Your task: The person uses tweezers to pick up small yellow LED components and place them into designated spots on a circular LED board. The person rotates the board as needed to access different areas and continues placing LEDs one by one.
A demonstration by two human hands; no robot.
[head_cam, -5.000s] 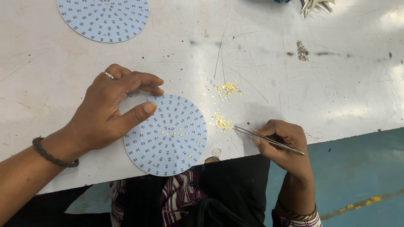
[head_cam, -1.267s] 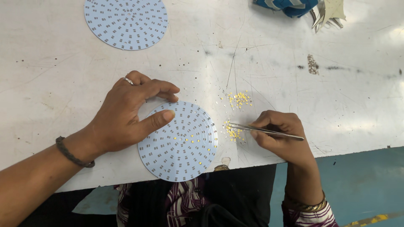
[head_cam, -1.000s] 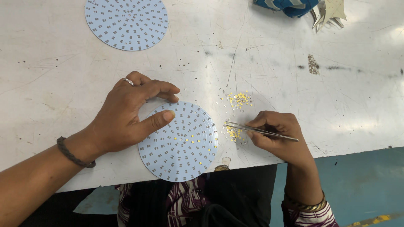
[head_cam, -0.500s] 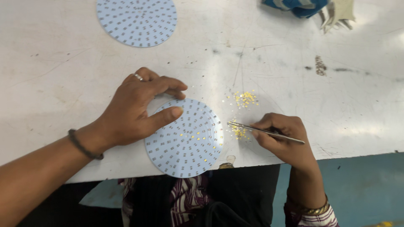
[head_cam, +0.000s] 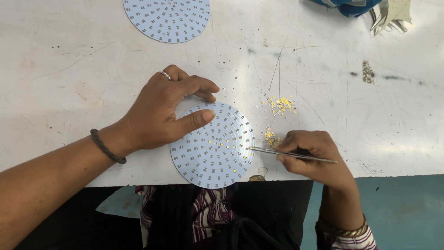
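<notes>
at the near edge of the white table (head_cam: 69, 92), just above the person's dark lap and striped clothing, lies a round pale-blue circuit disc (head_cam: 212, 144) covered in rings of small pads, a few tiny yellow parts already sitting near its centre. its lower rim reaches the table's edge. the right hand (head_cam: 314, 157) rests just beside the disc on the right, fingers pinched together around a pair of thin metal tweezers (head_cam: 291, 154); the tweezers lie nearly level, their closed tip touching the disc's right rim. whether a part sits in the tip is too small to tell. the left hand (head_cam: 162, 113) comes in from the left with a dark braided band on the wrist and a ring on one finger. it lies spread on the disc's upper left side, thumb pressed flat across the disc and the other fingers curled over its far rim, pinning it to the table rather than gripping it.

just beyond the tweezers' tip sits a small heap of yellow chips (head_cam: 272, 137), and a little farther a second, looser scatter of yellow chips (head_cam: 282, 104). at the far edge lies a second blue disc (head_cam: 166, 18), partly cut off, well apart from the hands. in the far right corner are blue cloth (head_cam: 347, 5) and some folded pale paper (head_cam: 393, 14).
</notes>
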